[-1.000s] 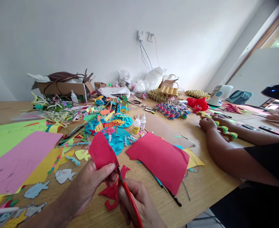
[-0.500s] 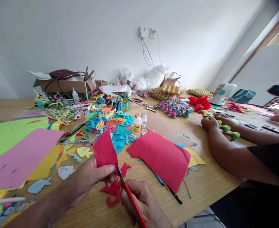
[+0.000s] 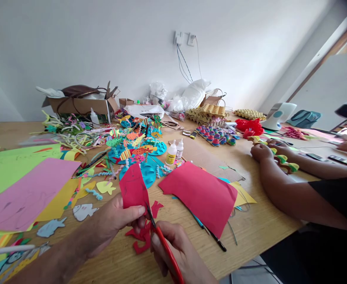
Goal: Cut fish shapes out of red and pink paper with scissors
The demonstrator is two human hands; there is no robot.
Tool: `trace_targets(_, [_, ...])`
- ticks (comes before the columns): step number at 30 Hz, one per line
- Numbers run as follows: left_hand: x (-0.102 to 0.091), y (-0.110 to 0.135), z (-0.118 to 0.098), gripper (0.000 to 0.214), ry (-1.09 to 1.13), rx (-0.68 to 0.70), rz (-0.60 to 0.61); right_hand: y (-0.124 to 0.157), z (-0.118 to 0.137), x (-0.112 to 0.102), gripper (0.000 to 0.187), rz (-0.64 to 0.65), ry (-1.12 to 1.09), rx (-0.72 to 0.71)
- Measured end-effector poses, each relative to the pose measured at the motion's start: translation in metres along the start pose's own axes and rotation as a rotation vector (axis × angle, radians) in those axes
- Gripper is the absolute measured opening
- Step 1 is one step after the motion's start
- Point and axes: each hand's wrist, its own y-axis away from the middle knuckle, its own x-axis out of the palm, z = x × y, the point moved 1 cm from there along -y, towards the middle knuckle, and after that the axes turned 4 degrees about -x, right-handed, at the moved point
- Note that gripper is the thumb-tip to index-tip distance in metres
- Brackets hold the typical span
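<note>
Between thumb and fingers, my left hand pinches a piece of red foam sheet with pencil lines drawn on it. My right hand grips red-handled scissors, whose dark blades meet the sheet's lower right edge by my left thumb. Below on the table lie red offcuts. A larger red sheet rests to the right, with a dark pen partly under its edge. Cut-out fish lie left of my hand: a yellow one and a white one.
Blue painted discs with paper fish stand ahead, beside a glue bottle. Pink and green sheets lie left. At the right, another person's forearm reaches over the table, hands at a painted egg-carton strip. Egg trays stand behind.
My left hand and the red piece have shifted slightly right and down in view. The scissors remain at the sheet's edge, their blades a little lower.
</note>
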Motion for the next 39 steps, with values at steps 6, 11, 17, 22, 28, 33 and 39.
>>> trace_targets(6, [0.000, 0.000, -0.002, 0.015, -0.017, -0.014, 0.007, -0.001, -0.001, 0.000, 0.049, -0.002, -0.024, 0.001])
trace_targets(11, [-0.002, 0.000, -0.003, 0.015, -0.046, -0.015, 0.014, 0.000, -0.001, 0.000, 0.053, 0.002, -0.030, 0.017])
trace_targets(17, [-0.006, 0.000, -0.001, 0.012, -0.059, -0.014, 0.061, 0.001, -0.003, -0.002, 0.049, 0.020, 0.022, 0.005])
trace_targets(22, [-0.010, 0.000, -0.003, 0.012, -0.115, -0.047, 0.034, 0.001, -0.005, -0.005, 0.047, 0.045, 0.060, -0.006])
trace_targets(28, [-0.013, 0.000, -0.003, 0.014, -0.159, -0.098, 0.024, 0.002, -0.005, -0.006, 0.043, 0.039, 0.130, -0.033])
trace_targets(33, [-0.013, -0.001, -0.003, 0.013, -0.154, -0.086, 0.032, 0.001, -0.001, -0.005, 0.038, 0.015, 0.152, -0.052])
trace_targets(39, [-0.017, 0.000, -0.006, 0.024, -0.232, -0.045, -0.049, 0.002, 0.000, -0.005, 0.036, 0.010, 0.166, -0.076])
